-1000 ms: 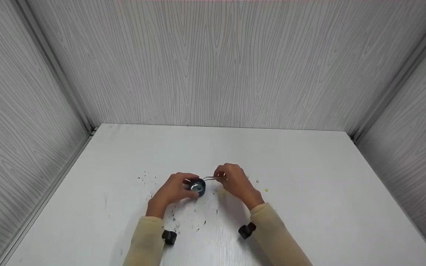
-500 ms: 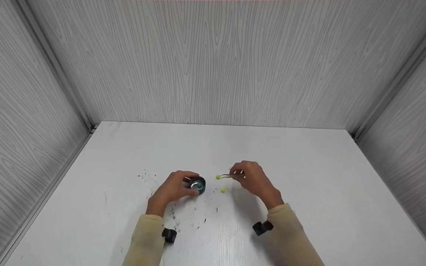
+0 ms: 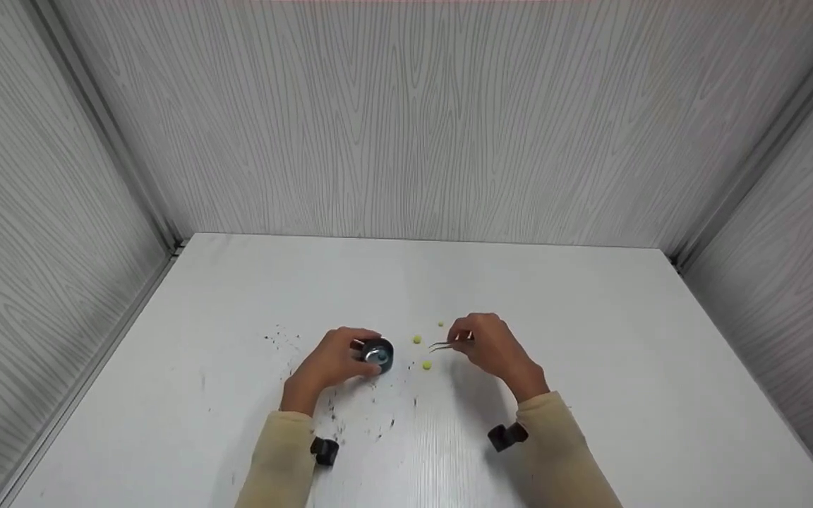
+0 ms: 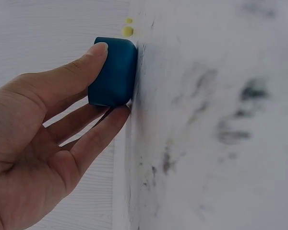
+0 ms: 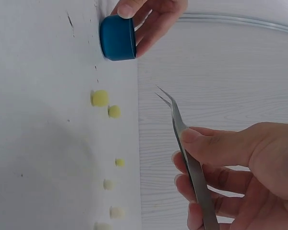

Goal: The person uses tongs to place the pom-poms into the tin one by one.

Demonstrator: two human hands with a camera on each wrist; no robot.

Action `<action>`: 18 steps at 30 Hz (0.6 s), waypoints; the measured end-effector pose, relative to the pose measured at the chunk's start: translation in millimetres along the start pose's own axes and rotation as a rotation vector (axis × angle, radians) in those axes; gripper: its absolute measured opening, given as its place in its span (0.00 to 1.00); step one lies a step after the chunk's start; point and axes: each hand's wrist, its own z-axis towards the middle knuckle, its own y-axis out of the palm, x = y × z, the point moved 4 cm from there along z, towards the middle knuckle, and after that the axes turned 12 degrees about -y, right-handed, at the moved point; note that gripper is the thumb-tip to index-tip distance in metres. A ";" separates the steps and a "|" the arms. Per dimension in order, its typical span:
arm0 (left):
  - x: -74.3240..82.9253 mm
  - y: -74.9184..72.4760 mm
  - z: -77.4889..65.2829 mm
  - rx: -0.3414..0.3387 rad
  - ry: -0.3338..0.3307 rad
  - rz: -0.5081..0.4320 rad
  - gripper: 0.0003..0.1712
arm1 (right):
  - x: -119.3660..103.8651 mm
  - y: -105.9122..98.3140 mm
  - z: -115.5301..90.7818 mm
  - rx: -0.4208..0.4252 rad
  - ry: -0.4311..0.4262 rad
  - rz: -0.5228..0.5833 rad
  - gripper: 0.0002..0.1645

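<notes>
My left hand (image 3: 336, 361) grips a small teal cup (image 4: 116, 72) by its sides, thumb on one side and fingers on the other. The cup stands on the table with its shiny inside facing up. In my right hand (image 3: 495, 349) are bent-tip metal tweezers (image 5: 197, 177), pinched between thumb and fingers. Their two points are a little apart, with nothing between them. Two yellow balls lie between the hands, one (image 3: 417, 339) just beyond the tweezer tips and a larger-looking one (image 3: 427, 365) nearer the person. A smaller yellow ball (image 3: 440, 324) sits farther back.
Several paler balls, one of them cream (image 5: 117, 212), line up past the yellow ones in the right wrist view. Dark smudges (image 3: 336, 423) mark the white table (image 3: 590, 317) around the left hand. Grey wood-grain panels (image 3: 406, 127) enclose the back and sides.
The tweezers have moved right from the cup's rim to a yellow ball, then drawn slightly back from it with their tips parted. The left hand and cup have stayed in place.
</notes>
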 end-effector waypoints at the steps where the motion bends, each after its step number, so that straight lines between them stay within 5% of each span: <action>1: -0.1 -0.1 -0.2 -0.001 -0.003 0.002 0.34 | 0.3 0.4 -0.2 -0.005 0.001 -0.004 0.06; 18: 0.5 1.6 5.1 0.006 -0.026 0.013 0.34 | 12.4 6.2 -1.6 -0.055 0.045 -0.015 0.06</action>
